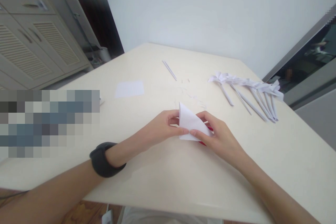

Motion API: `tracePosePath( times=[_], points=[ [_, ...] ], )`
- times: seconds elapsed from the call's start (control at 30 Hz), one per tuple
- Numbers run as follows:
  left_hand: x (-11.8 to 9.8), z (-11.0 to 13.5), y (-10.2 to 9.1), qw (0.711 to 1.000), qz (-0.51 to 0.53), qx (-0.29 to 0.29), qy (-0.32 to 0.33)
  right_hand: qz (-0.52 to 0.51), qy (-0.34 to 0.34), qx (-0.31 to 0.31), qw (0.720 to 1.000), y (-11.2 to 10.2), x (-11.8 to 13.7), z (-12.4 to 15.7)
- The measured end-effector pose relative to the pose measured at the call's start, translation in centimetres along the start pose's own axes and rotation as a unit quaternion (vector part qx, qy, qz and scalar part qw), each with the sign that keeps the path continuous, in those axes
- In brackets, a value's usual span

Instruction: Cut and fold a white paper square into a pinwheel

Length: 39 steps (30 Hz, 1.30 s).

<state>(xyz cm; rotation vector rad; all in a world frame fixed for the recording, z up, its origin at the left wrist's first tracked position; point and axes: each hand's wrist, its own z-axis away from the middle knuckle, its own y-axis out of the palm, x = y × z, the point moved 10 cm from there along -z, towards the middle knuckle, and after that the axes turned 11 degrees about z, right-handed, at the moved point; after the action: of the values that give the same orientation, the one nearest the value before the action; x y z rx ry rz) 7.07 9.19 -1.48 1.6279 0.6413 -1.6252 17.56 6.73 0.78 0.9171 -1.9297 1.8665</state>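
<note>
A folded piece of white paper (190, 120) is held up over the table between my two hands. My left hand (166, 126) pinches its left side, with the thumb in front and the fingers behind. My right hand (216, 134) grips the lower right part in the same way, and the two thumbs nearly meet. Something red (203, 143) shows below the paper and between the right fingers; most of it is hidden, so its kind is unclear.
On the white table (162, 185), a flat white paper sheet (130, 89) lies to the left. Two thin rolled paper sticks (169, 70) and small paper scraps (193, 96) lie further back. Several paper flowers with rolled stems (258, 101) lie at right. A wall stands behind.
</note>
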Motion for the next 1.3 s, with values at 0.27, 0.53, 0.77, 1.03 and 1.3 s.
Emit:
tracePosePath(
  times=[0.27,0.53,0.77,1.03,1.3],
  points=[
    [0.1,0.1,0.0,0.999,0.021,-0.001,-0.037,-0.139,0.087,0.037,0.986,0.4,-1.8,0.0],
    [0.3,0.3,-0.4,0.997,0.014,-0.023,-0.067,-0.239,0.117,0.05,0.962,0.5,-1.9,0.4],
    [0.5,0.2,-0.9,0.997,0.015,-0.037,-0.062,-0.266,0.127,0.065,0.953,1.1,-2.3,0.5],
    [0.5,0.3,-1.0,0.995,0.015,-0.051,-0.08,-0.263,0.125,0.068,0.954,1.3,-2.4,0.3],
    [-0.3,0.2,-0.8,0.997,-0.057,-0.036,-0.024,-0.268,0.12,0.084,0.952,1.5,-2.1,0.4]
  ],
)
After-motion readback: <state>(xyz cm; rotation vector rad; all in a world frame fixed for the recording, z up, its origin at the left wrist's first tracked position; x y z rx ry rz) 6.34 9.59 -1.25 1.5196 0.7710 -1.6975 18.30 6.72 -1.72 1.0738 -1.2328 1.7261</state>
